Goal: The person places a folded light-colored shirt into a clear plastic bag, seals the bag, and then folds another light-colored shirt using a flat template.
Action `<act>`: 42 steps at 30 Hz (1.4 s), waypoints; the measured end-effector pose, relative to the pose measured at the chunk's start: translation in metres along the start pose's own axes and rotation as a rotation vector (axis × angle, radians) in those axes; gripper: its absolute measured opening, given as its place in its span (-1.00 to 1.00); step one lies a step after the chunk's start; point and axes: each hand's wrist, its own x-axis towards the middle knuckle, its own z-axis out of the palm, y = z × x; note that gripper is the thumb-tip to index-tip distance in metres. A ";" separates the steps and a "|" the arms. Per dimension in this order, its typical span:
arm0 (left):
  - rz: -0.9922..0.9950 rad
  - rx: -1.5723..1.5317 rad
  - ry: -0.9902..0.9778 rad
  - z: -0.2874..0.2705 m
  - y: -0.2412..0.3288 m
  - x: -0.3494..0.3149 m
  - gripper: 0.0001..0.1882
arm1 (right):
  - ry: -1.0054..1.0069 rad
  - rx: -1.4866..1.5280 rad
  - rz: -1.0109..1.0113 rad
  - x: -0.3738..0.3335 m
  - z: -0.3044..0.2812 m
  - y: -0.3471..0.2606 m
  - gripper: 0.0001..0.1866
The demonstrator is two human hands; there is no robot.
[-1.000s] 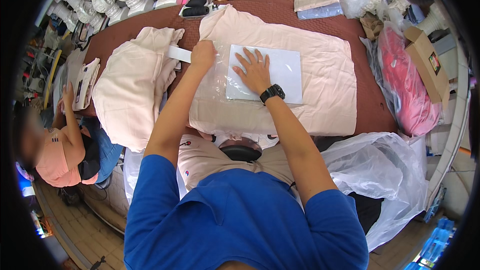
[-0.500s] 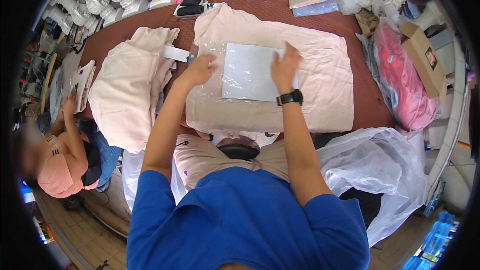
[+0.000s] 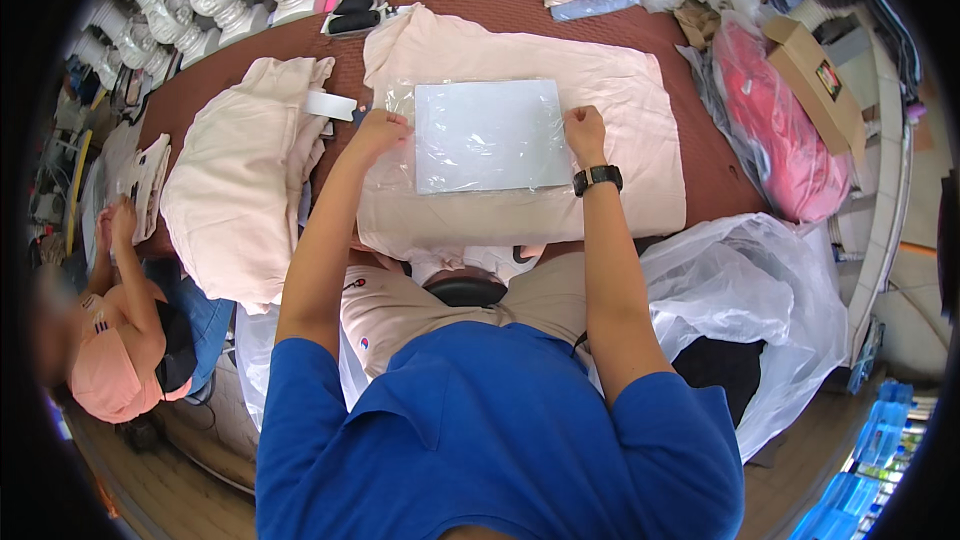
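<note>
A pale pink garment (image 3: 622, 160) lies spread flat in front of me. On it rests a white rectangular sheet (image 3: 490, 135), covered by a clear plastic bag (image 3: 400, 172) that reaches past the sheet's left side. My left hand (image 3: 383, 130) is closed in a pinch at the bag's left edge. At the right edge, my right hand (image 3: 586, 133), with a black watch on the wrist, pinches with its fingertips together. The exact grip of each hand is partly hidden by the fingers.
A pile of folded pale pink garments (image 3: 240, 180) with a white tag (image 3: 330, 105) lies at left on the brown-covered table (image 3: 500, 15). White balusters line the back. A red bundle in plastic (image 3: 780, 120) and a cardboard box (image 3: 820, 80) stand right. Another person (image 3: 130, 340) sits left.
My right hand has moved from hovering open over the white sheet to its right edge, and its fingers have closed. My left hand has come together at the bag's left edge.
</note>
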 end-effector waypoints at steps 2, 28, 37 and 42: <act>-0.049 -0.254 -0.009 0.006 -0.002 0.000 -0.67 | 0.079 0.028 -0.045 0.003 -0.005 -0.005 -0.81; 0.429 -0.207 -0.938 0.144 0.139 -0.261 -0.70 | -0.028 -0.785 0.175 -0.319 -0.505 0.033 -0.93; 0.517 -0.263 -0.479 0.048 0.129 -0.222 -0.78 | -0.110 -1.410 0.044 -0.235 -0.535 0.139 -0.73; 0.619 -0.403 -0.246 0.016 0.118 -0.194 -0.70 | -0.049 -1.064 0.110 -0.222 -0.671 0.180 -0.63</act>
